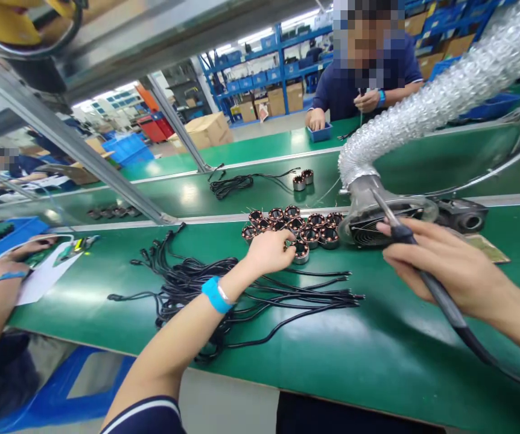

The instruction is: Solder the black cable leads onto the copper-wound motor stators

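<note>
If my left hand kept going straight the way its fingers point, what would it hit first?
Likely the nearest copper-wound ring, right at the left hand's fingertips; whether they already touch is unclear.

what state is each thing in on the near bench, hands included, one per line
Left hand: fingers bent at the clustered rings, grip unclear
Right hand: closed around the soldering iron
Soldering iron: held, tip pointing up and away
Copper-wound rings: grouped closely together
Black cables: heaped, several ends spread rightward
Blue wristband: fastened
Silver duct: bent
</note>
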`<state>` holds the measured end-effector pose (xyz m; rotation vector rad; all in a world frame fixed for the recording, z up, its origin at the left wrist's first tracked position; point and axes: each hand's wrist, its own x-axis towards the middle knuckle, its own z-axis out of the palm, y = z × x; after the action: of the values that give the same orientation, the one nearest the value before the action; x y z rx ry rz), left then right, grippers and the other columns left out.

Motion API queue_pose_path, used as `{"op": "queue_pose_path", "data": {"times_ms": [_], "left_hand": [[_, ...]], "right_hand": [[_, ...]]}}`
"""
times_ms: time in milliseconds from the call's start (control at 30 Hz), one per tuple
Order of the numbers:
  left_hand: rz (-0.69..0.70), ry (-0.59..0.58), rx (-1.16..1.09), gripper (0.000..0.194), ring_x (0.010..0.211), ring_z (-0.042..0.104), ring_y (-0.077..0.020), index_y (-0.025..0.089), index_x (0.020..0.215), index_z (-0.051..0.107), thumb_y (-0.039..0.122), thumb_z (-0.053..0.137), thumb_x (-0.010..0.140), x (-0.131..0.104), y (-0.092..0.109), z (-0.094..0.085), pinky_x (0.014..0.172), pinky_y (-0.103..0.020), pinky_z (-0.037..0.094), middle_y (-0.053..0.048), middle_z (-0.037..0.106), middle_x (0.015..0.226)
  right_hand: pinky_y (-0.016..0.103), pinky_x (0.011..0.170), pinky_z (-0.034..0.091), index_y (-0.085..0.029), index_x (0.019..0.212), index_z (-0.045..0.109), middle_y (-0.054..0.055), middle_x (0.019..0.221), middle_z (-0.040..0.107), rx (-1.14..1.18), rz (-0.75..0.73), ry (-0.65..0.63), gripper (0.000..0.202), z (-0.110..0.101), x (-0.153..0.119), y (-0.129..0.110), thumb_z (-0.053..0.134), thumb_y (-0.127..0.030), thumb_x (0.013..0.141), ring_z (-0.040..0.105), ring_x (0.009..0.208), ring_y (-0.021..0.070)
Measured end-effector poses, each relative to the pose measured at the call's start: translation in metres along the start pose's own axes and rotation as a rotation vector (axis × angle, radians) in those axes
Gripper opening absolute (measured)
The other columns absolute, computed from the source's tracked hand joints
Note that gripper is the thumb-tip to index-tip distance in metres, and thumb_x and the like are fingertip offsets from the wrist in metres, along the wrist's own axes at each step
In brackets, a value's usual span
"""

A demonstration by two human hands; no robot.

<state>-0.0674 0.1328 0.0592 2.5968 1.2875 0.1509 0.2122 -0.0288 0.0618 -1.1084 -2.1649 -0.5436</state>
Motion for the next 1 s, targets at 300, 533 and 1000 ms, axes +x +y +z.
{"op": "queue_pose_path", "data": {"times_ms": [300,533,1000], "left_hand": [[0.147,-0.214,0.365,0.042,0.102,0.072,-0.0279,0.029,0.114,0.074,0.014,0.058,0.078,0.047,0.031,0.01,0.084,-0.033,0.053,-0.008,0.078,0.104],[0.183,-0.197,0.486,0.029,0.089,0.072,-0.0282,0.023,0.096,0.075,0.015,0.056,0.075,0.025,0.039,-0.026,0.068,-0.031,0.047,-0.009,0.078,0.091],[0.364,-0.271,0.073,0.029,0.081,0.07,-0.0282,0.022,0.1,0.078,0.032,0.059,0.08,-0.005,0.174,0.05,0.065,-0.033,0.045,-0.01,0.077,0.088]], "right_hand": [[0.041,0.095,0.064,-0.025,0.1,0.064,0.006,0.114,0.074,-0.023,0.07,0.235,0.03,0.012,-0.066,0.001,0.064,-0.001,0.081,0.071,0.109,0.0249],[0.051,0.09,0.065,-0.039,0.104,0.064,-0.003,0.114,0.074,-0.012,0.287,0.294,0.039,-0.017,-0.08,-0.01,0.064,-0.009,0.08,0.072,0.107,0.0276],[0.035,0.07,0.063,-0.026,0.113,0.055,0.005,0.097,0.074,0.069,0.687,0.243,0.025,-0.014,-0.104,-0.065,0.062,-0.021,0.09,0.073,0.076,0.0214]]}}
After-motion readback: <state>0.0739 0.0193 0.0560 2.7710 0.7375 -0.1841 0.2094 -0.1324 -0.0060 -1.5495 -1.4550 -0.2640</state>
